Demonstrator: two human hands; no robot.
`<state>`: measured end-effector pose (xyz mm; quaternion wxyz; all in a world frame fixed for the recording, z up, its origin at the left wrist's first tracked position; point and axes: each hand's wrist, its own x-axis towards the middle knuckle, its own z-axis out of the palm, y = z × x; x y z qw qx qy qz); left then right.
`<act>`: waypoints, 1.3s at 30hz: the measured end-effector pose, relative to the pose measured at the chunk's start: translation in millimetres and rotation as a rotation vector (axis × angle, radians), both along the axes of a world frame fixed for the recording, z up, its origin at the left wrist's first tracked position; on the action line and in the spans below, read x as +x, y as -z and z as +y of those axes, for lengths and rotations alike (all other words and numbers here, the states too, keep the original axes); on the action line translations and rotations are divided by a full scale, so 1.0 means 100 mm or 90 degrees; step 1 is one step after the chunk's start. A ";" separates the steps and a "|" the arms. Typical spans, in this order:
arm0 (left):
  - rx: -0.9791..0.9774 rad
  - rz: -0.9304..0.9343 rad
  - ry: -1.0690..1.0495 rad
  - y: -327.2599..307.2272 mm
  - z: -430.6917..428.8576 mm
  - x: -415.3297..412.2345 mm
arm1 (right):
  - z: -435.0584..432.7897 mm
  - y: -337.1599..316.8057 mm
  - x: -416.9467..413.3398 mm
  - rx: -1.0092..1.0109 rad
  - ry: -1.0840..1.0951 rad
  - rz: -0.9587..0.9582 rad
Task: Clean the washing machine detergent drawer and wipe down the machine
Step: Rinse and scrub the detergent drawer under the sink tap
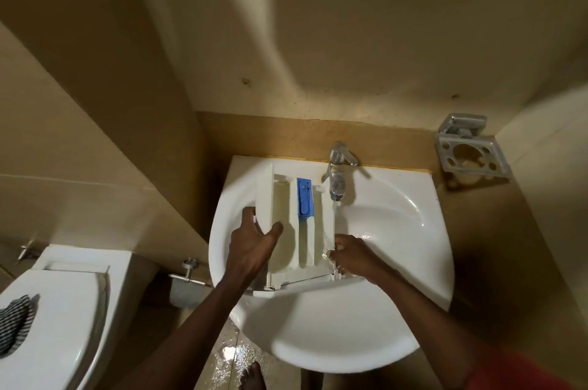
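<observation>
A white detergent drawer [305,243] with a blue insert [304,197] lies across the white sink basin [397,230], its compartments facing up. My left hand [251,243] grips the drawer's left wall, thumb inside the left compartment. My right hand [353,254] holds the drawer's right wall near its front corner, fingers on the edge. Water runs from the chrome tap [338,173] and falls just beside the drawer's right wall, splashing near my right hand.
A toilet [60,319] with a striped cloth [16,322] on its lid stands at the left. A metal holder [471,147] hangs on the wall at right, a paper holder [186,281] left of the basin. The floor [229,354] below is wet.
</observation>
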<state>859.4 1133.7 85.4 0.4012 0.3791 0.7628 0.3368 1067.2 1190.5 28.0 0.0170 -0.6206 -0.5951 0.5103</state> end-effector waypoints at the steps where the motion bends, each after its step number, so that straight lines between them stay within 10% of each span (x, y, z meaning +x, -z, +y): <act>1: -0.006 0.010 0.006 -0.04 0.00 -0.04 | 0.02 0.01 -0.07 0.037 -0.029 -0.031; 7: -0.066 0.005 0.017 -0.14 -0.03 -0.23 | 0.21 -0.14 -0.31 0.186 0.100 0.063; 15: 0.003 -0.034 -0.144 0.02 -0.20 -0.19 | 0.03 -0.21 0.11 -0.079 0.142 0.181; 23: 0.127 -0.082 -0.277 0.09 -0.35 0.21 | -0.22 -0.12 -0.19 -0.287 0.480 0.494; 39: 0.185 -0.295 -0.248 0.18 -0.59 0.33 | -0.32 0.07 -0.18 -0.186 0.571 0.517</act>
